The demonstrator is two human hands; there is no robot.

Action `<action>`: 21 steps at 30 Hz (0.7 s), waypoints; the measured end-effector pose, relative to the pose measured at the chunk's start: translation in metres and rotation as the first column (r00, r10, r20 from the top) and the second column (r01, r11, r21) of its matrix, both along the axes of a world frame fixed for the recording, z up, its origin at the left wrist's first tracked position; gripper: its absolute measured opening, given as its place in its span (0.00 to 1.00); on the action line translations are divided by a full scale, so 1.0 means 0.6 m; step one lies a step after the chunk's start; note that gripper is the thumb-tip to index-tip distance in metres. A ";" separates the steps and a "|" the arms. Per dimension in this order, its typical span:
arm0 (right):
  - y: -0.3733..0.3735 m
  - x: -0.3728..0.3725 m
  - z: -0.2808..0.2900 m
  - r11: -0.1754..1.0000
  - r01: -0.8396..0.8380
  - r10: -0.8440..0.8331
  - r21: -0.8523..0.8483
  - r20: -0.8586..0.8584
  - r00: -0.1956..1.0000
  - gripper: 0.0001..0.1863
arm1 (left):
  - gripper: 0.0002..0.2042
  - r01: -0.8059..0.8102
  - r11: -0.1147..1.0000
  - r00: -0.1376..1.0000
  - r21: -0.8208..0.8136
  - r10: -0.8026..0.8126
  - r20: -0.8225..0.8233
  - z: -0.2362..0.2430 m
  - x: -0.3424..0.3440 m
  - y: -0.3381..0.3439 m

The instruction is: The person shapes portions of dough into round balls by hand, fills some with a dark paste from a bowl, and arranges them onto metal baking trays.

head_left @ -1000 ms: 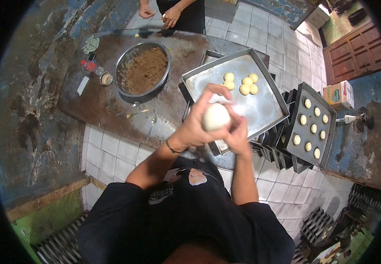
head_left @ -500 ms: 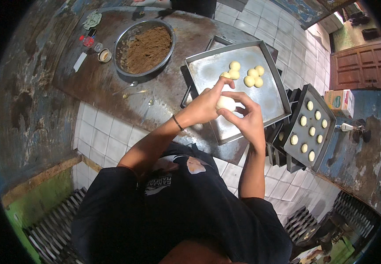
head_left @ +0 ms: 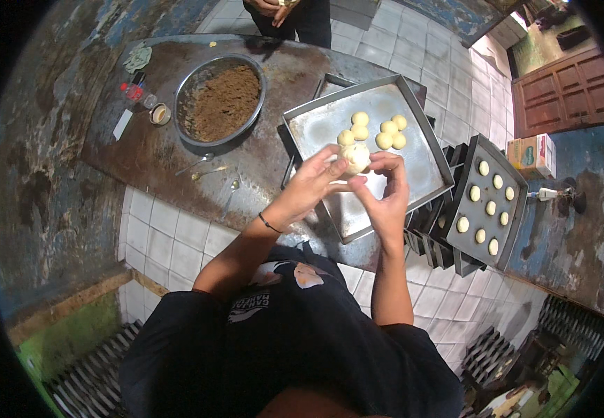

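A pale dough ball (head_left: 355,159) is held up between my two hands, over the near part of a large square metal tray (head_left: 420,187). My left hand (head_left: 314,182) grips it from the left with thumb and fingers. From the right, the fingertips of my right hand (head_left: 385,191) are curled against its side and underneath. The ball's upper surface looks creased. Just beyond my hands, several smooth yellowish dough balls (head_left: 388,132) lie grouped on the tray.
At left stands a metal basin (head_left: 260,104) of brown crumbly filling, with spoons (head_left: 208,157) before it. A small cup (head_left: 159,113) and red-capped bottle (head_left: 133,91) are farther left. Stacked trays (head_left: 475,216) with dough pieces stand at right, near a carton (head_left: 530,155). Another person's hands (head_left: 274,10) show beyond the table.
The dough ball has been turned, showing its creased face, and my left fingers have lowered around it. The view has shifted slightly, bringing the other person's hands in at the top.
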State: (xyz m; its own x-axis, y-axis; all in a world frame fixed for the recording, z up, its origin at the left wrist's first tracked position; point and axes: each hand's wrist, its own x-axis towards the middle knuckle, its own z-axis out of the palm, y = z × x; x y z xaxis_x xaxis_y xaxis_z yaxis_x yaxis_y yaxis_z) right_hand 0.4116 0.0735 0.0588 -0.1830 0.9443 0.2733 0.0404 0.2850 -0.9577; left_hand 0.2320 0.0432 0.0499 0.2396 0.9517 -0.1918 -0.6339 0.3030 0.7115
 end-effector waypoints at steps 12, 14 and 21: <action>0.009 0.012 0.034 0.839 -0.317 0.116 -0.443 -0.423 0.899 0.12 | 0.18 0.004 0.946 0.774 0.323 0.202 -0.600 0.095 -0.037 0.010; -0.008 -0.007 0.017 0.689 -0.533 0.031 -0.492 -0.715 0.699 0.13 | 0.18 -0.040 0.925 0.693 0.379 0.299 -0.656 0.102 -0.031 0.014; -0.063 -0.104 0.007 0.936 -0.064 -0.186 -0.347 -0.641 0.745 0.17 | 0.10 0.016 0.828 0.826 0.561 0.305 -0.475 0.134 0.032 0.022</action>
State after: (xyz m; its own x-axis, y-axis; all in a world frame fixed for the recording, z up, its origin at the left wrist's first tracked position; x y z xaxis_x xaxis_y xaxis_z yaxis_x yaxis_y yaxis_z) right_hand 0.3492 0.0359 0.0627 -0.0152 0.9996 -0.0228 -0.6244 -0.0273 -0.7806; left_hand 0.2510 0.0564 0.1305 0.1048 0.9514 0.2895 -0.1171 -0.2773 0.9536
